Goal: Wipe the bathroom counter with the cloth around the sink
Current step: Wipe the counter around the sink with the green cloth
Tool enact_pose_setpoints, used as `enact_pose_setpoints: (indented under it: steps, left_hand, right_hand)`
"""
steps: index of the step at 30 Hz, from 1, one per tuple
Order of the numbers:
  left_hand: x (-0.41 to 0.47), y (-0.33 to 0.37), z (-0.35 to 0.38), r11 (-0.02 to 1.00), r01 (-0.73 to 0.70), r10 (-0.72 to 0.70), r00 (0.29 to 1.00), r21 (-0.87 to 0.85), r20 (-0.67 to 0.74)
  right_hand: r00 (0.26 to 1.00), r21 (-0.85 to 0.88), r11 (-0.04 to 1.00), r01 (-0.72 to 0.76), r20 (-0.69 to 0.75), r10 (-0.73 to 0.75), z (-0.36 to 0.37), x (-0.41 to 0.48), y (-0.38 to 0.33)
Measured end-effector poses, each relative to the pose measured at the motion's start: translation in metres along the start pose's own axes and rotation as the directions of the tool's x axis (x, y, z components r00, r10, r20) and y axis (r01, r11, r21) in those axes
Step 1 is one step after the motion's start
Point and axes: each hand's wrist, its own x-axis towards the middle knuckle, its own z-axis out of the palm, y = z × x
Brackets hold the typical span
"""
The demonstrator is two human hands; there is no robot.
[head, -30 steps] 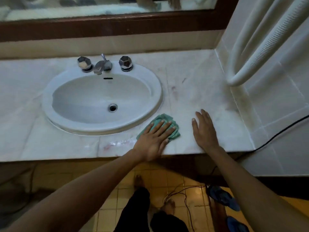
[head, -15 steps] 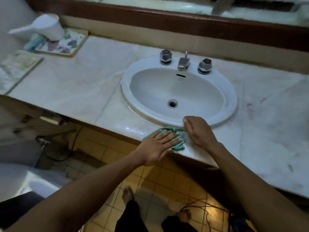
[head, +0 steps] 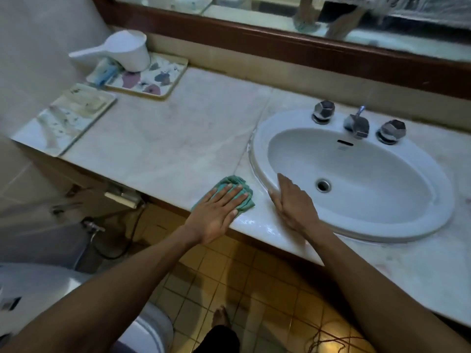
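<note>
Cloth [head: 235,184] lies at the bench [head: 163,146] front edge, left of the sink [head: 257,149]. Left hand [head: 216,215] presses it, fingers flat. Right hand [head: 293,202] rests open-palmed on the sink rim.

The scene is dim, with a cool grey-blue cast over the worktop [head: 163,138] and sink [head: 356,225]. A warmer yellow glow falls on the floor tiles [head: 229,271] at lower centre. Wet glare streaks the worktop's front edge. The taps [head: 356,123] and the mirror [head: 331,19] at the top look smeared by motion blur. Straight lines bow toward the frame edges.
</note>
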Motion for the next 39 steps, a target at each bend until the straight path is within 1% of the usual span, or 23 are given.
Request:
enact_pose_setpoints:
  steps: [4,7,10,13,15,17,21,26,30,34,36,39]
  left_hand:
    - [0.001,-0.059,-0.008,0.998,0.058,-0.059,0.998,-0.022,-0.034]
    - [0.01,-0.091,-0.01,0.995,0.1,-0.101,0.993,-0.014,-0.056]
    - [0.029,-0.11,-0.012,0.978,0.197,-0.202,0.975,-0.066,-0.09]
    - [0.054,-0.122,-0.018,0.937,0.317,-0.329,0.942,-0.146,-0.069]
    - [0.071,-0.128,-0.021,0.905,0.384,-0.397,0.917,-0.183,-0.038]
    - [0.086,-0.134,-0.024,0.889,0.416,-0.43,0.902,-0.191,-0.033]
    - [0.121,-0.161,-0.032,0.895,0.413,-0.426,0.903,-0.169,-0.051]
    - [0.179,-0.213,-0.041,0.92,0.366,-0.381,0.918,-0.137,-0.109]
    - [0.223,-0.25,-0.048,0.942,0.319,-0.331,0.932,-0.102,-0.15]
    - [0.264,-0.275,-0.057,0.938,0.334,-0.348,0.912,-0.096,-0.218]
    - [0.276,-0.281,-0.062,0.937,0.334,-0.348,0.911,-0.1,-0.222]
    - [0.279,-0.282,-0.066,0.934,0.343,-0.357,0.917,-0.103,-0.177]
  right_hand:
    - [0.998,-0.016,1.0,-0.004,-0.056,0.003,0.014,0.041,-0.035]
    - [0.998,-0.027,0.998,-0.048,-0.042,0.047,0.019,0.065,-0.043]
    - [0.994,-0.039,0.994,-0.105,-0.026,0.104,0.021,0.085,-0.047]
    - [0.99,-0.035,0.99,-0.139,-0.016,0.138,0.017,0.111,-0.057]
    - [0.993,-0.076,0.99,-0.12,-0.015,0.119,0.012,0.135,-0.066]
    - [0.997,-0.093,0.993,-0.076,0.0,0.076,0.011,0.163,-0.078]
    - [0.997,-0.022,0.998,-0.063,0.032,0.063,0.016,0.217,-0.102]
    - [0.997,0.011,0.997,-0.071,0.045,0.07,0.039,0.27,-0.102]
    - [0.997,-0.034,0.997,-0.073,-0.033,0.072,0.047,0.308,-0.102]
    - [0.992,-0.061,0.995,-0.076,-0.103,0.07,0.052,0.326,-0.103]
    - [0.991,-0.07,0.994,-0.083,-0.114,0.075,0.054,0.326,-0.102]
    - [0.991,-0.083,0.993,-0.088,-0.107,0.079,0.054,0.326,-0.103]
